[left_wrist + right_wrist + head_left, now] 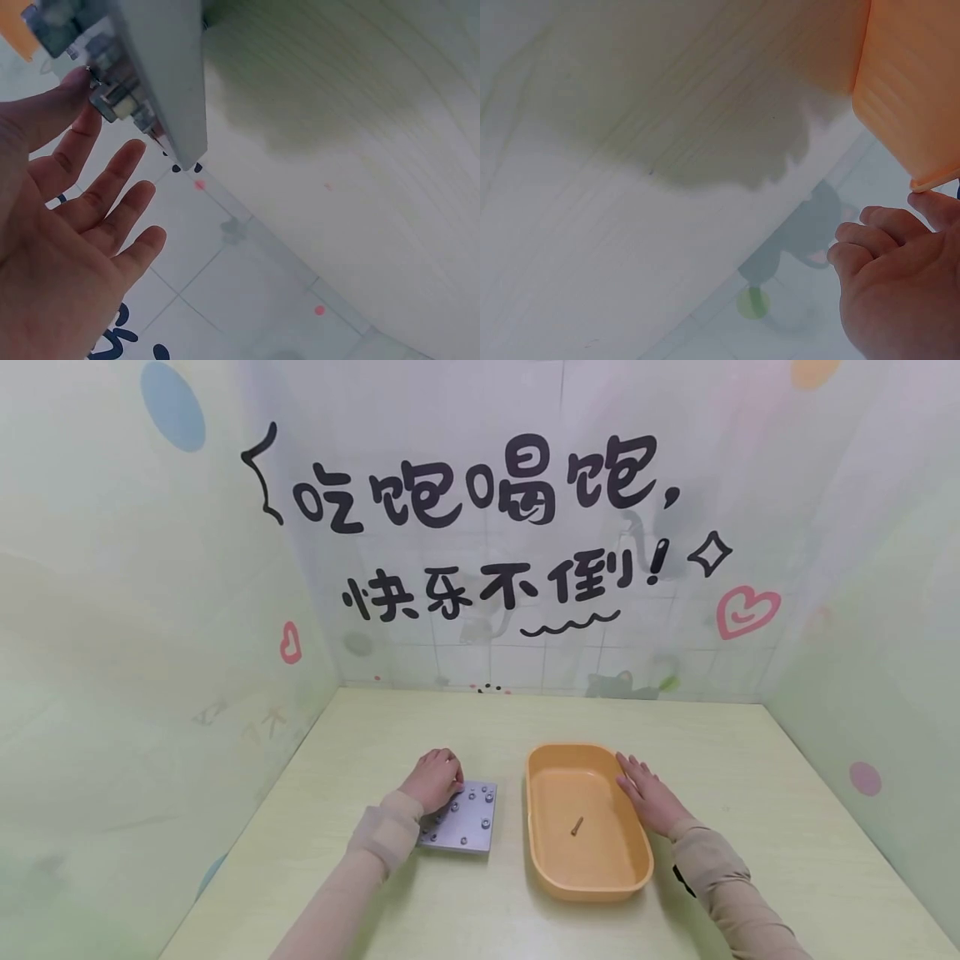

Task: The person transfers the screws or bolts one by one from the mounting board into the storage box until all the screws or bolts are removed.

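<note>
A square grey metal plate (472, 835) lies on the table at centre left, with several small bolts (486, 823) standing up from its face. At its far left part, my left hand (435, 779) pinches a small bolt between thumb and index finger; the other fingers spread loosely in the left wrist view. The bolt itself is mostly hidden by the thumb. To the right stands an orange tray (588, 881), and a single brownish bolt (577, 826) lies on its bottom. My right hand (651, 796) rests on the tray's right rim, fingers extended and touching its outside.
The light wooden table (420, 718) is bounded by a printed back wall (487, 660) and by side walls at left and right. A narrow strip of table separates the plate from the tray.
</note>
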Available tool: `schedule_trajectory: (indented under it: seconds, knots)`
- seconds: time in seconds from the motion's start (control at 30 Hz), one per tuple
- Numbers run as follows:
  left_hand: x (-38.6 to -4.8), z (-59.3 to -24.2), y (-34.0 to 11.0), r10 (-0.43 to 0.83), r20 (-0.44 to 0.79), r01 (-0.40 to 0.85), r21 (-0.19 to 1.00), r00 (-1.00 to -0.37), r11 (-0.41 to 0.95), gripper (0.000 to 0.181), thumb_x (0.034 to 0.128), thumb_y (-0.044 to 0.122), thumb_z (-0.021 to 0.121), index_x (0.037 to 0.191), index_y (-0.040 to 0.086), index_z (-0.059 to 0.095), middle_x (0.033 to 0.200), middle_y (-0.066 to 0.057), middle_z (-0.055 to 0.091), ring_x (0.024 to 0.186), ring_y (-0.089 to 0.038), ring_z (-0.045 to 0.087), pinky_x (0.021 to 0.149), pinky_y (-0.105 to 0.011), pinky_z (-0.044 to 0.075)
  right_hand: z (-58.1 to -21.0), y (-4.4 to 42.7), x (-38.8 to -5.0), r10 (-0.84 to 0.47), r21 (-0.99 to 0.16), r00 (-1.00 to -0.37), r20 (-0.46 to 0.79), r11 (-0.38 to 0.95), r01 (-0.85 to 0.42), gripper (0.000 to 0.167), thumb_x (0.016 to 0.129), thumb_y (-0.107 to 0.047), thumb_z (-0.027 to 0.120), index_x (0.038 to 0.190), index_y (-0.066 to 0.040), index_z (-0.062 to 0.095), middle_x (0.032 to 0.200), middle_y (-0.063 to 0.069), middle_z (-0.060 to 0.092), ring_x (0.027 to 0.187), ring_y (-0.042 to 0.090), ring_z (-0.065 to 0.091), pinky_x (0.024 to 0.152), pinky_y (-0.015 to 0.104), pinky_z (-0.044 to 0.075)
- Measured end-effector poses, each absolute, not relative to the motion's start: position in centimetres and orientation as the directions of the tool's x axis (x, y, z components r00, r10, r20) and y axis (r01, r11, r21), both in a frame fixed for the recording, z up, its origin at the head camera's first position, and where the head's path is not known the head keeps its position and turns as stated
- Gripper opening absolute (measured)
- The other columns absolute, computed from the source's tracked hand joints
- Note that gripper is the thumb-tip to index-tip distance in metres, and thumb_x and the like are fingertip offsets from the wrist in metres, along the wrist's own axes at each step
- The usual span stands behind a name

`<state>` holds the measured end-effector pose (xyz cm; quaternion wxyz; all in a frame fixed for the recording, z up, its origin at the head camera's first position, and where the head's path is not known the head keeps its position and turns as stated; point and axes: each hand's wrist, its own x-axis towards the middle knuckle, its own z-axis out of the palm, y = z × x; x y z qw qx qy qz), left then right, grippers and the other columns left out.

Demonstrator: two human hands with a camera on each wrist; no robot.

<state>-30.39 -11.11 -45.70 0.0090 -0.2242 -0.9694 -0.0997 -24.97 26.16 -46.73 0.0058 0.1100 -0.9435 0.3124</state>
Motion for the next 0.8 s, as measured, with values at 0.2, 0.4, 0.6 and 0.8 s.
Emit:
schedule_trajectory:
  seconds: [0.2, 0.4, 0.6, 0.8]
  knots:
    - [-30.3, -45.6, -11.0, 0.441, 0.071, 0.446, 0.173, -0.895, 0.878, 0.01, 0.0923, 0.015, 0.069, 0.085, 0.011, 0.064, 0.113, -0.012, 0.06, 0.115, -0.032, 0.054, 0.11, -0.049, 0.041, -46.7, 26.1, -24.9, -0.204, -0.589, -0.976, 0.073, 0.781, -0.207, 0.051, 0.108, -0.02, 0.037, 0.15, 0.008, 0.028, 0.152, 0.038, 0.023, 0.141, 0.058, 0.016, 0.116, 0.069, 0.014]
    - [-30.0, -45.3, -10.9, 0.447, 0.066, 0.451, 0.155, -0.892, 0.879, 0.01, 0.0934, 0.016, 0.067, 0.085, 0.011, 0.064, 0.114, -0.012, 0.06, 0.117, -0.032, 0.054, 0.11, -0.049, 0.041, -46.7, 26.1, -24.8, -0.21, -0.586, -0.974, 0.081, 0.78, -0.217, 0.051, 0.108, -0.019, 0.036, 0.15, 0.008, 0.028, 0.152, 0.038, 0.023, 0.141, 0.058, 0.016, 0.116, 0.069, 0.014]
    - [-30.0, -44.7, -10.8, 0.455, 0.076, 0.461, 0.141, -0.887, 0.876, 0.009, 0.0938, 0.014, 0.067, 0.085, 0.011, 0.064, 0.116, -0.014, 0.06, 0.119, -0.034, 0.053, 0.111, -0.05, 0.04, -46.7, 26.2, -24.8, -0.207, -0.586, -0.974, 0.088, 0.78, -0.219, 0.05, 0.108, -0.018, 0.037, 0.149, 0.008, 0.029, 0.152, 0.038, 0.024, 0.141, 0.058, 0.017, 0.116, 0.069, 0.014]
    - [-29.9, -44.0, -10.7, 0.459, 0.084, 0.466, 0.151, -0.885, 0.872, 0.01, 0.0945, 0.014, 0.066, 0.085, 0.01, 0.062, 0.115, -0.014, 0.06, 0.119, -0.034, 0.053, 0.111, -0.051, 0.039, -46.7, 26.1, -24.8, -0.204, -0.591, -0.975, 0.086, 0.778, -0.215, 0.05, 0.108, -0.019, 0.037, 0.149, 0.008, 0.029, 0.152, 0.038, 0.024, 0.141, 0.058, 0.017, 0.116, 0.069, 0.014]
